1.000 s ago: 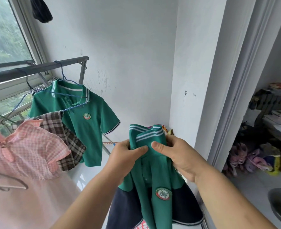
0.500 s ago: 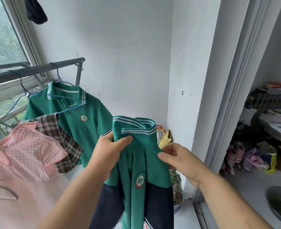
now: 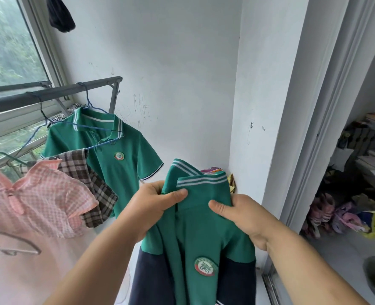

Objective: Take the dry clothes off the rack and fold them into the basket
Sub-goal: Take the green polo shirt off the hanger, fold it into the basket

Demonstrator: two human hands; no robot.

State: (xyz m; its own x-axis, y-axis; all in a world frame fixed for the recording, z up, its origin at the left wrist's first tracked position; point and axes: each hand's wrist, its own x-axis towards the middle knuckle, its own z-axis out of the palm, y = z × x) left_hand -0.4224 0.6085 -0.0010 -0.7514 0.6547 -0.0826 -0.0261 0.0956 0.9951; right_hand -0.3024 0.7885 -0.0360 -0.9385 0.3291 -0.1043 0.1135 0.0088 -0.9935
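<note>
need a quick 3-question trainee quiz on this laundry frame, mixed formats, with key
1. True or false: the green polo hangs from the rack bar on a blue hanger.
2. The green-and-navy top is gripped by: A) one hand, B) both hands, C) neither.
3. Fill in: the brown garment between the pink dress and the green polo is patterned in ___.
Key: 1 true. 2 B: left hand and right hand both hold it below the collar. 3 plaid.
</note>
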